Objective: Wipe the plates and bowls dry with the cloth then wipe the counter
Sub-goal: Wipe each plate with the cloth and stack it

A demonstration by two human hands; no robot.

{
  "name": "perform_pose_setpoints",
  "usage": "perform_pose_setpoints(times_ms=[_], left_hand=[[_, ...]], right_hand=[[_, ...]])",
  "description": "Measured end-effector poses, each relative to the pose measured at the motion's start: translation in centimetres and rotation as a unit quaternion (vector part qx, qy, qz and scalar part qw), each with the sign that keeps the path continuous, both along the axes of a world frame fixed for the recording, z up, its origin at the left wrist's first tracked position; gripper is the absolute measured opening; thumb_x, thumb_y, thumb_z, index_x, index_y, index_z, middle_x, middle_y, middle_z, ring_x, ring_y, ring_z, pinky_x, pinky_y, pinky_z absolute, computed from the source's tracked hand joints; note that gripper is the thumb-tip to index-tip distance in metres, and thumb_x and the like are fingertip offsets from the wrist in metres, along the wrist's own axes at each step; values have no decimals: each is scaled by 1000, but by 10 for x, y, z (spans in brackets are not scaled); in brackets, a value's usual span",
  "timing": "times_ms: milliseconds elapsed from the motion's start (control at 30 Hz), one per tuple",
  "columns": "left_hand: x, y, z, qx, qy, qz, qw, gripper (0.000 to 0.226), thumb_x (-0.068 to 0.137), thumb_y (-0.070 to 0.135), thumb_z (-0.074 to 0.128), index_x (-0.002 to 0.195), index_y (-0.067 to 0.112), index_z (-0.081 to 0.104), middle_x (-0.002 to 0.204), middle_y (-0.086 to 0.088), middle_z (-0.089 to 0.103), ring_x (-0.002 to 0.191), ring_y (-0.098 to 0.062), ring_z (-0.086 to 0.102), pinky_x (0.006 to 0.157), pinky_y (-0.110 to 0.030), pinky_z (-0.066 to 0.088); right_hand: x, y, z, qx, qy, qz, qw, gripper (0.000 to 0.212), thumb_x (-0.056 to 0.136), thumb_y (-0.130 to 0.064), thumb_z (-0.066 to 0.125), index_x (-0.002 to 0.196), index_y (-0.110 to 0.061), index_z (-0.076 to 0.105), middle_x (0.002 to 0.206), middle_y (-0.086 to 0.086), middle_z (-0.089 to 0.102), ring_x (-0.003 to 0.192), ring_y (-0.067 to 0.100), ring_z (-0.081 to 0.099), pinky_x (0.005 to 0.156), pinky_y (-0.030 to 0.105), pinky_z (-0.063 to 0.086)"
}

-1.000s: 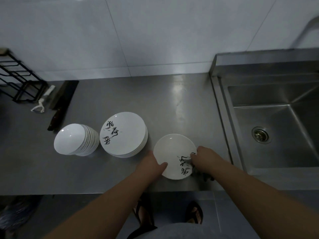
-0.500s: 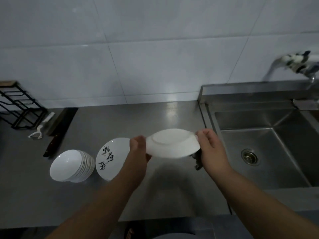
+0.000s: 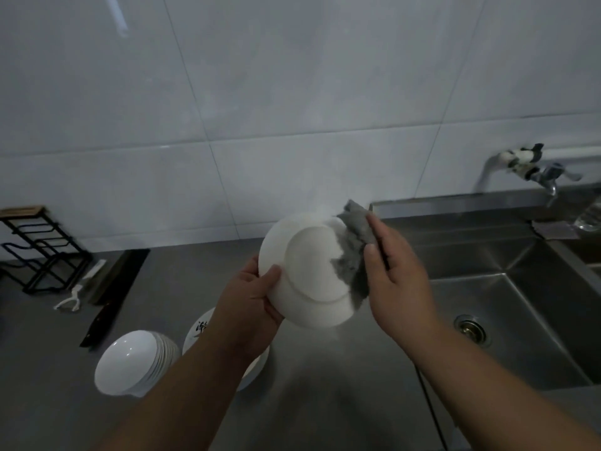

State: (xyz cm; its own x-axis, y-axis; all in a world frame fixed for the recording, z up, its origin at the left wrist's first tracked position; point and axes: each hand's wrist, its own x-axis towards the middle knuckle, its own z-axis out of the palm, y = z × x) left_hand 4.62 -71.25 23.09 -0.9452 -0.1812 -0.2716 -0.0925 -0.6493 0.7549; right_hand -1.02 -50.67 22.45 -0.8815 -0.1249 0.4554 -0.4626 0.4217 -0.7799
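Forearms reaching in from the bottom edge, hands apart, each busy on its own side of one plate. Left hand (image 3: 250, 299) gripping the white plate (image 3: 309, 271) at its lower left rim, thumb curled over the underside, fingers hidden behind. Plate being held up in the air above the bench (image 3: 309, 402), tilted with its foot ring and bare underside facing the camera. Right hand (image 3: 395, 278) pressing the grey cloth (image 3: 353, 252) against the plate's right edge, fingers straight and flat on the fabric, thumb lying along the cloth; cloth wrapping over the rim and sticking out past the top of the plate. Lower left on the bench, sitting side by side: a leaning stack of white bowls (image 3: 133, 362) and, just beside it to the right, a stack of plates (image 3: 200, 330) with black brush lettering, mostly hidden behind the left forearm. Farther back on the left, lying near each other: a dark-handled knife (image 3: 100, 320), a white peeler (image 3: 73, 297) and a black wire rack (image 3: 39, 252) standing against the wall. Off to the right, sinking below bench level: the steel sink (image 3: 520, 304) with its drain (image 3: 470, 328). Beyond that, jutting from the tiled wall (image 3: 292, 109): a tap (image 3: 527, 167) hanging over the sink.
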Motion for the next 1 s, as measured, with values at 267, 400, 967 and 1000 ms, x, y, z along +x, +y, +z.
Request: perform_pose_setpoints(times_ms=[267, 400, 967, 1000], left_hand=[[-1, 8, 25, -14, 41, -53, 998, 50, 91, 12, 52, 141, 8, 55, 131, -19, 67, 118, -35, 67, 96, -46, 57], [-7, -1, 33, -32, 46, -49, 997, 37, 100, 8, 46, 135, 8, 59, 126, -20, 69, 112, -35, 70, 96, -48, 56], [-3, -13, 35, -34, 55, -43, 997, 47, 90, 14, 54, 137, 10, 57, 130, -19, 67, 111, -34, 69, 87, -48, 61], [-1, -12, 33, -34, 58, -48, 997, 47, 91, 13, 54, 138, 10, 56, 131, -19, 67, 111, -33, 69, 87, -46, 62]], right_hand=[[8, -34, 21, 339, 94, 68, 934, 93, 98, -74, 24, 165, -13, 5, 173, 3, -10, 156, 27, -24, 128, 49, -4], [32, -31, 17, 352, 143, 155, 912, 94, 96, -71, 43, 164, -11, 17, 173, 3, 2, 159, 25, -9, 128, 53, 7], [24, 5, -5, 365, 181, 182, 895, 90, 97, -68, 48, 163, -14, 23, 172, 3, 11, 159, 30, 5, 124, 61, 20], [17, 9, -2, 368, 173, 154, 901, 89, 97, -68, 47, 163, -14, 20, 173, 3, 8, 159, 31, 3, 123, 61, 20]])
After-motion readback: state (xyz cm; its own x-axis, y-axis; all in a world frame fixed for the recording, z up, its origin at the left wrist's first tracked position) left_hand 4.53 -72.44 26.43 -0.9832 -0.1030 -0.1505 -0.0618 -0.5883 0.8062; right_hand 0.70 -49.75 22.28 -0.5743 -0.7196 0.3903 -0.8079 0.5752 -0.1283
